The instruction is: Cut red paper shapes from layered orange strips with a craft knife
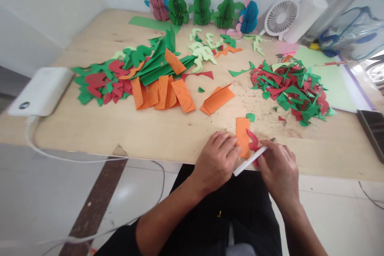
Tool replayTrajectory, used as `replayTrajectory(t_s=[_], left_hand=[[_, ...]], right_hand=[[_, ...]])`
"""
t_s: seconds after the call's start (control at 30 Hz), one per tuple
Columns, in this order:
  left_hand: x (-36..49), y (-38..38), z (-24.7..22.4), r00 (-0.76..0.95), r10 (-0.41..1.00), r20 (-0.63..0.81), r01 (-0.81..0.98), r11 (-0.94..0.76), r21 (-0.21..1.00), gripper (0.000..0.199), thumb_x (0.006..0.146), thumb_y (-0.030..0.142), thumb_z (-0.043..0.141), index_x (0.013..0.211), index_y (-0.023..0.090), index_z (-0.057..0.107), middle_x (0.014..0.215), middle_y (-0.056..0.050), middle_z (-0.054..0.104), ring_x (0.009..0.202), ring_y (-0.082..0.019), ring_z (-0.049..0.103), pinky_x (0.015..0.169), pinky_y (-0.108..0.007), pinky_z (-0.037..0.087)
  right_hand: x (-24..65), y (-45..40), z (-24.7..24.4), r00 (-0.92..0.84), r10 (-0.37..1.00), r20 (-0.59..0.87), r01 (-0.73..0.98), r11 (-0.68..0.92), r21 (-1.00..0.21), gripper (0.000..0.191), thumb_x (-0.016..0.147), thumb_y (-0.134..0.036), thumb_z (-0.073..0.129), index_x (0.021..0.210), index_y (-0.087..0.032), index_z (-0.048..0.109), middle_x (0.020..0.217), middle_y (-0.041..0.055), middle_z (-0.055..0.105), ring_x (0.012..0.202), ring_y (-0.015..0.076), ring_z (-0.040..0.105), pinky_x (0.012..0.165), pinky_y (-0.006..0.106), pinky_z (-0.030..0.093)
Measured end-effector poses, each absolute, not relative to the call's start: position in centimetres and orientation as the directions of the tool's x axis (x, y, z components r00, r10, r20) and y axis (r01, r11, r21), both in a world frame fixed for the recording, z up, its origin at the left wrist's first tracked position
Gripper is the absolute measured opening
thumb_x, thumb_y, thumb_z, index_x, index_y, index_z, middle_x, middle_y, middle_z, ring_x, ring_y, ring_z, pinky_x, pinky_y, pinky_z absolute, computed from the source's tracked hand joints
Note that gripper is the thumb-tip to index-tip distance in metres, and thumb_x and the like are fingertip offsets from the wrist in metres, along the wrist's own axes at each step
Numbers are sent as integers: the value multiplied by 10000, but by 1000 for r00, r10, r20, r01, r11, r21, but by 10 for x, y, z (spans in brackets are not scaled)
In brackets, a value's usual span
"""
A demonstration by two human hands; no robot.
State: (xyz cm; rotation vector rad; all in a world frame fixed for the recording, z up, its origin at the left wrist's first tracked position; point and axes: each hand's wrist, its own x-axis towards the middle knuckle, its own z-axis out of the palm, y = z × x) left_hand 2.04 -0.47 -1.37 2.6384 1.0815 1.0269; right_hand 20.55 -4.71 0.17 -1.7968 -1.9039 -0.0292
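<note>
An orange folded paper strip (243,144) with a faint wavy line lies near the table's front edge. My left hand (216,160) holds its left side, fingers curled and close together, the thumb hidden. In my right hand (279,164) a white pen (249,161) is gripped between thumb and fingers. Its dark tip points up and away to the right, its blunt end down toward my left hand. A red curved paper cutout (253,140) lies against the strip's right side, partly covered by the pen and my right hand. A small green scrap (250,117) sits just beyond the strip.
Orange folded strips (183,96) and green folded papers (165,64) are piled left of centre, beside red and green cutouts (96,84). Red and green scraps (291,88) heap at the right. Paper figures (201,8), a fan (281,17), a phone (372,130) and a white power bank (42,90) surround them.
</note>
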Motion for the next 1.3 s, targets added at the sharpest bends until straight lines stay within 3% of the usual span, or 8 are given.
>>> replayTrajectory(t_s=[0.27,0.6,0.8,1.0,1.3], left_hand=[[20,-6,-13,510,660,551,577,-738,349,187,910,114,467,893,131,652,1013,-118,677,995,-236,582,930,-432,513],[19,-7,-9,471,655,591,539,-744,395,167,903,126,504,889,149,669,1001,-103,694,1001,-231,597,952,-448,514],[31,-16,-3,541,616,573,495,-784,375,156,919,192,531,967,139,670,1080,-97,686,1065,-249,589,1012,-469,459],[42,-19,-5,618,633,467,521,-774,359,221,935,263,509,1028,127,656,1085,-105,666,1060,-265,571,1009,-466,441],[57,-28,-10,588,650,482,563,-756,334,205,946,220,477,1043,145,641,1102,-102,661,1093,-258,563,1028,-473,418]], right_hand=[[206,-48,1,58,916,397,918,107,-381,133,881,-246,552,998,-225,611,840,34,679,800,211,619,747,343,445],[216,-57,-15,327,904,275,693,-31,-720,225,852,-300,630,1067,-235,612,926,34,692,831,201,672,779,384,536],[208,-53,-11,371,882,290,549,44,-835,179,861,-282,637,1030,-229,615,933,39,669,859,188,678,774,356,558],[208,-53,-10,389,876,285,541,33,-840,162,858,-275,641,1011,-227,620,940,38,664,879,187,670,791,353,554],[214,-54,-18,357,877,323,573,68,-817,188,855,-282,629,1034,-227,613,952,42,661,869,196,668,808,386,552]])
